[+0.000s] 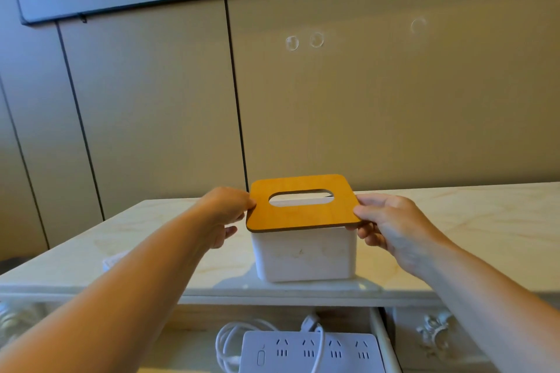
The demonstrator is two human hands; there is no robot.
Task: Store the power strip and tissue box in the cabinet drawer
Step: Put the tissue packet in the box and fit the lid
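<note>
Centrally, the tissue box (304, 247), a white tub with an orange wooden lid (303, 215), stands on the pale marbled cabinet top (454, 221) near its front edge. From my remote post I see both bare hands at the box. The left hand (224, 212) meets the lid's left edge, fingers curled loosely against the box's left side. The right hand (391, 224) meets the lid's right edge, thumb on top of the rim and fingers bent under it against the white wall. I cannot tell whether the box is lifted or resting. Below the top, the drawer (380, 339) is pulled out; inside it lies the white power strip (309, 353), sockets facing up, its white cable (225, 342) looped at the left.
</note>
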